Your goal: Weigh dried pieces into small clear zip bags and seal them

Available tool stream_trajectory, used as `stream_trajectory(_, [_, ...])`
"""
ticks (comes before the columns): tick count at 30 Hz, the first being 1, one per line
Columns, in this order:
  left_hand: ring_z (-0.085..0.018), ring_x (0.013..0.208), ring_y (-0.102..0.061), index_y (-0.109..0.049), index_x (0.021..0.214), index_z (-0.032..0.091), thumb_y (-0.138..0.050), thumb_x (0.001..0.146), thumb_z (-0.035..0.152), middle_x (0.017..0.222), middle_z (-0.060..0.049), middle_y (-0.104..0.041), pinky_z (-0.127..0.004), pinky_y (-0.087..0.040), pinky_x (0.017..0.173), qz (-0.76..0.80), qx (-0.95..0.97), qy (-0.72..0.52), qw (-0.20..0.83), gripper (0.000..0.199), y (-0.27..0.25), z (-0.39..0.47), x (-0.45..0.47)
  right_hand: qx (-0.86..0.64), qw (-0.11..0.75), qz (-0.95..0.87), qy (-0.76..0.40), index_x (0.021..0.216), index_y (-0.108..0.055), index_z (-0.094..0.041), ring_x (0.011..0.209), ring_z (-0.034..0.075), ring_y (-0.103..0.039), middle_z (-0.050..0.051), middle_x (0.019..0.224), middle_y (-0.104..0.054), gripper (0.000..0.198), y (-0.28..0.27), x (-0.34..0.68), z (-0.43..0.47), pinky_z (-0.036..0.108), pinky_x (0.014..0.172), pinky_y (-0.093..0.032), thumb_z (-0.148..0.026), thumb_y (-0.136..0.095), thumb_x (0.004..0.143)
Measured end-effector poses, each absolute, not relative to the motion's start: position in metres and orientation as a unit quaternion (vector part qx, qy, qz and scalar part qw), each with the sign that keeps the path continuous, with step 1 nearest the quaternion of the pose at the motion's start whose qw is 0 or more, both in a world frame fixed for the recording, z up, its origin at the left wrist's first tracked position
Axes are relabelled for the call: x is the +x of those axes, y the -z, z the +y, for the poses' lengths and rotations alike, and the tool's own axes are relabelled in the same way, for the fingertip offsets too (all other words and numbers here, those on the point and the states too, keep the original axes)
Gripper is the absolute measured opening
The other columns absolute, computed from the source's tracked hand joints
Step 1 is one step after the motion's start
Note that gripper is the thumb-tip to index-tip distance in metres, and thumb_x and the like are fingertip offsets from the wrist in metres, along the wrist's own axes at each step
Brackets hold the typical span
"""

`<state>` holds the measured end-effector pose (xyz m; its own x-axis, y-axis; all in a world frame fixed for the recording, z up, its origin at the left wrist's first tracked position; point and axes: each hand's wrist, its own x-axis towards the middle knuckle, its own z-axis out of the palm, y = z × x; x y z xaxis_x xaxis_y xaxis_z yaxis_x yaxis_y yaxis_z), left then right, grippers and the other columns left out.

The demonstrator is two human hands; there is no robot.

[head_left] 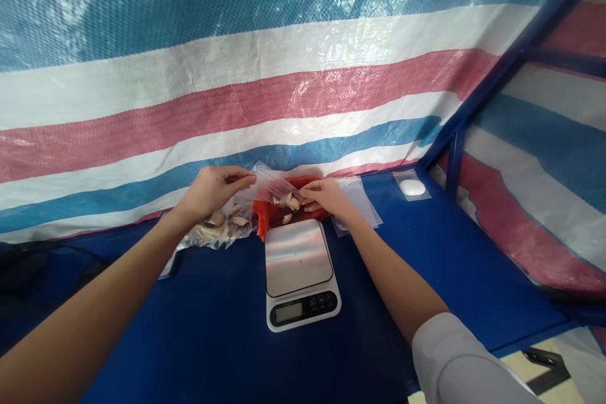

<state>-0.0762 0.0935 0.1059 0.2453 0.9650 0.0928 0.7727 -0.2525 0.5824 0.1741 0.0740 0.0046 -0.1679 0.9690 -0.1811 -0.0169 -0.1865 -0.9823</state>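
My left hand [213, 190] pinches the upper edge of a clear plastic bag [269, 184]. Light-brown dried pieces [290, 203], perhaps mushroom slices, show at the bag's lower right. There my right hand [327, 197] has its fingers bent together by the pieces; exactly what they grip is partly hidden. Both hands are over an open red plastic bag [263, 218] behind a kitchen scale [299, 259]. The scale's metal plate bears only a few dark specks. Under my left wrist lies another clear bag [222, 227] with similar pieces inside.
Flat clear bags [360, 202] lie right of my right hand. A white rounded object [412, 187] rests on a small clear bag farther right. A striped tarp [265, 95] rises behind the blue table [213, 328], with a blue metal frame [454, 132] at right. Dark cables [52, 259] lie left.
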Motion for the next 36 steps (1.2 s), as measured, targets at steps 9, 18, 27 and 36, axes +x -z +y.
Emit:
stream_trajectory(9, [-0.026, 0.089, -0.072, -0.080, 0.087, 0.024, -0.069, 0.075, 0.060, 0.093, -0.005, -0.080, -0.034, -0.055, 0.083, 0.577, 0.741, -0.283, 0.197, 0.040, -0.109, 0.093, -0.080, -0.472, 0.451, -0.495, -0.573, 0.083, -0.078, -0.019, 0.062, 0.012, -0.067, 0.004, 0.076, -0.075, 0.016, -0.008, 0.164, 0.071, 0.021, 0.056, -0.058, -0.033, -0.073, 0.084])
stream_trajectory(18, [-0.025, 0.087, -0.071, -0.080, 0.091, 0.021, -0.068, 0.076, 0.065, 0.094, -0.007, -0.080, -0.034, -0.055, 0.082, 0.563, 0.748, -0.284, 0.208, 0.048, -0.103, 0.095, -0.083, -0.491, 0.455, -0.515, -0.535, 0.086, -0.078, -0.018, 0.071, 0.017, -0.071, 0.005, 0.079, -0.076, 0.019, -0.005, 0.174, 0.076, 0.028, 0.062, -0.062, -0.034, -0.068, 0.084])
stream_trajectory(27, [-0.024, 0.083, -0.071, -0.080, 0.086, 0.022, -0.069, 0.076, 0.064, 0.089, -0.006, -0.079, -0.033, -0.055, 0.077, 0.545, 0.744, -0.304, 0.238, 0.045, -0.102, 0.099, -0.077, -0.521, 0.467, -0.557, -0.447, 0.092, -0.080, -0.020, 0.086, 0.022, -0.074, 0.005, 0.092, -0.079, 0.020, -0.015, 0.186, 0.076, 0.031, 0.071, -0.063, -0.034, -0.067, 0.085])
stream_trajectory(36, [-0.022, 0.075, -0.069, -0.079, 0.079, 0.023, -0.071, 0.074, 0.061, 0.082, -0.006, -0.078, -0.032, -0.053, 0.073, 0.533, 0.731, -0.336, 0.264, 0.039, -0.102, 0.094, -0.073, -0.488, 0.460, -0.547, -0.502, 0.078, -0.079, -0.020, 0.079, 0.022, -0.073, 0.004, 0.082, -0.078, 0.022, -0.020, 0.189, 0.071, 0.032, 0.068, -0.063, -0.040, -0.070, 0.080])
